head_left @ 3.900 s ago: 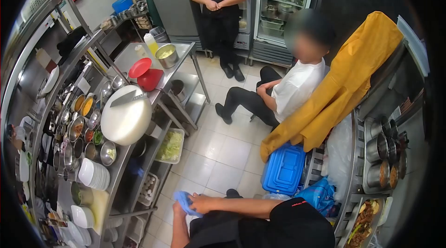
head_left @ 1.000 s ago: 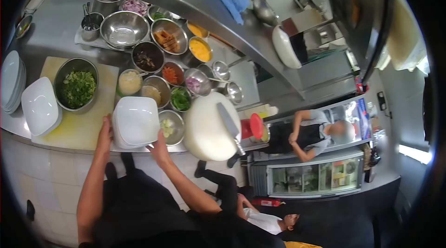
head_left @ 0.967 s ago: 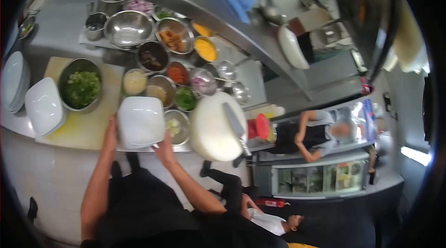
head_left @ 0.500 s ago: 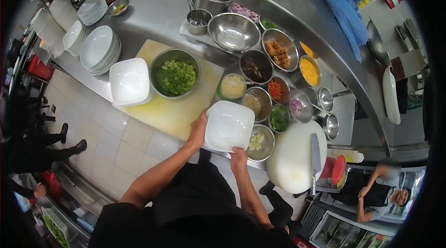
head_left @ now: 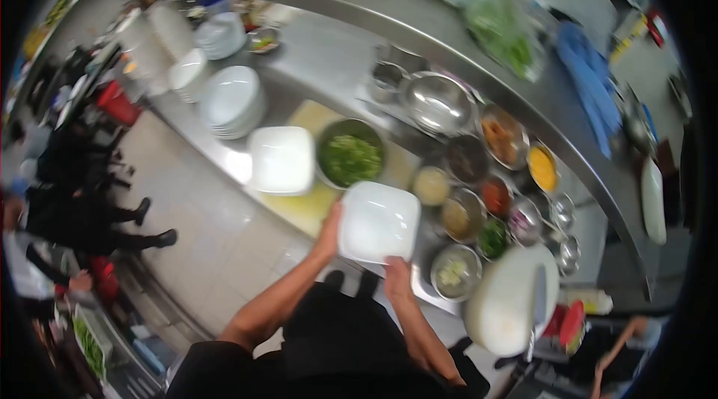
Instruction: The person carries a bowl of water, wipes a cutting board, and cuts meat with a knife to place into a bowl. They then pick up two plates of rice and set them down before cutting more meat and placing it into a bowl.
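Note:
A square white bowl point(head_left: 378, 221) is held between both hands in front of my body, its hollow facing up with nothing visible in it. My left hand point(head_left: 329, 231) grips its left side, and my right hand point(head_left: 398, 276) grips the near edge at the lower right. Just beyond, on a yellowish cutting board point(head_left: 305, 212), stand a metal bowl point(head_left: 320, 163) of chopped greens point(head_left: 351, 158) and a second square white bowl point(head_left: 282, 161). To the right of the held bowl is a metal bowl of pale cubed pieces point(head_left: 453, 272).
Stacked white bowls point(head_left: 232, 100) line the counter's left part. Several metal bowls of ingredients stand to the right, near a round white board point(head_left: 508, 305) bearing a knife point(head_left: 539, 298). A steel shelf point(head_left: 449, 44) arches overhead. Other people point(head_left: 82, 212) stand at the left.
The view has turned left and blurred, so the counter's contents appear shifted right and down. Both hands still hold the white bowl, closer to the bowl of greens in the view.

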Tool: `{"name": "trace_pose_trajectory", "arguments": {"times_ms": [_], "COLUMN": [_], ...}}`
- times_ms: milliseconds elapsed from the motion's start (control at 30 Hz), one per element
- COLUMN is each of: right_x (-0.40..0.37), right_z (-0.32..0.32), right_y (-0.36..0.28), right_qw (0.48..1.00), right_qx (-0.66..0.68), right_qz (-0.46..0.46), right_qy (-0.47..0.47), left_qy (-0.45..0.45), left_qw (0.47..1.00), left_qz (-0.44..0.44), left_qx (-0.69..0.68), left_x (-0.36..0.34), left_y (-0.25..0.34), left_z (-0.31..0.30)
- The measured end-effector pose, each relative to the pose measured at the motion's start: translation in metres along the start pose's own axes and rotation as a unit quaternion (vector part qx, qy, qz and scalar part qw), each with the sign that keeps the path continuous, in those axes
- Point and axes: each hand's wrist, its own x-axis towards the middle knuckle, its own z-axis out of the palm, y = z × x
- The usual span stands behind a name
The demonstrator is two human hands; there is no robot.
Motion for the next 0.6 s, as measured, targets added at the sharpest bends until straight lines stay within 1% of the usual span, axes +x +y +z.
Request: {"name": "trace_pose_trajectory", "arguments": {"times_ms": [33, 67, 133, 167, 233, 300, 333, 367, 400, 433, 467, 500, 533, 567, 600], "right_x": [0.008, 0.009, 0.012, 0.021, 0.033, 0.043, 0.047, 0.048, 0.046, 0.042, 0.039, 0.033, 0.034, 0.04, 0.039], "right_z": [-0.003, 0.013, 0.034, 0.039, 0.047, 0.06, 0.064, 0.068, 0.068, 0.067, 0.066, 0.073, 0.07, 0.063, 0.068], "right_y": [0.014, 0.012, 0.009, 0.013, 0.009, -0.001, -0.009, -0.02, -0.031, -0.04, -0.048, -0.064, -0.065, -0.058, -0.063], "right_qw": [1.0, 1.0, 0.999, 1.0, 0.999, 0.997, 0.998, 0.982, 0.954, 0.903, 0.845, 0.792, 0.779, 0.778, 0.757], "right_qx": [0.005, 0.02, 0.033, 0.01, -0.029, -0.07, -0.07, -0.188, -0.3, -0.421, -0.518, -0.591, -0.609, -0.606, -0.633], "right_qz": [0.005, -0.004, -0.012, -0.003, 0.018, 0.006, -0.004, 0.004, 0.017, -0.078, -0.101, -0.121, -0.125, -0.142, -0.137], "right_qy": [-0.016, -0.018, -0.011, -0.003, 0.011, -0.005, 0.008, 0.009, 0.019, 0.035, 0.087, 0.089, 0.087, 0.088, 0.083], "left_qy": [0.051, 0.068, 0.033, 0.03, -0.055, -0.053, -0.001, 0.048, 0.052, 0.048, 0.08, 0.11, 0.123, 0.138, 0.147], "left_qw": [0.997, 0.996, 0.991, 0.992, 0.996, 0.996, 0.998, 0.997, 0.997, 0.998, 0.996, 0.992, 0.991, 0.99, 0.989], "left_qz": [0.026, 0.033, 0.067, 0.065, 0.007, 0.022, 0.015, 0.006, 0.008, 0.008, -0.023, -0.053, -0.048, -0.036, -0.032], "left_qx": [0.051, 0.054, 0.109, 0.105, -0.065, -0.063, -0.065, -0.064, -0.053, -0.038, -0.04, -0.038, -0.024, -0.011, -0.006], "left_x": [0.01, 0.019, 0.034, 0.045, 0.068, 0.082, 0.08, 0.077, 0.075, 0.072, 0.058, 0.038, 0.019, 0.005, -0.008], "left_y": [-0.005, -0.003, -0.002, -0.003, -0.002, 0.005, 0.007, 0.011, 0.002, -0.009, -0.005, 0.003, 0.001, -0.002, -0.01], "left_z": [-0.004, -0.016, -0.027, -0.033, -0.04, -0.045, -0.044, -0.041, -0.048, -0.056, -0.054, -0.051, -0.051, -0.052, -0.053]}}
